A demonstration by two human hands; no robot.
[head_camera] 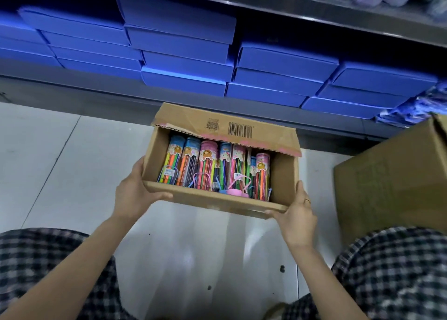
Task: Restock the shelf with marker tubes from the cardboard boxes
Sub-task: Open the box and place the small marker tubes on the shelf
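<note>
Both arms outstretched; left hand (135, 193) and right hand (298, 213) gripping, thumbs on top.

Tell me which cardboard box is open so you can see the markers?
The cardboard box held between both hands, left hand and right hand. Its flap is up and the marker tubes show. The bigger box on the right shows no contents.

An open cardboard box (219, 199) was held above the tiled floor (48, 155), gripped at its near corners by left hand (135, 193) & right hand (296, 213). Marker tubes (212, 169) were packed inside. Blue boxes (183, 53) were stacked on the shelf (72, 87); a 2nd carton (391, 179) was seen at right.
</note>
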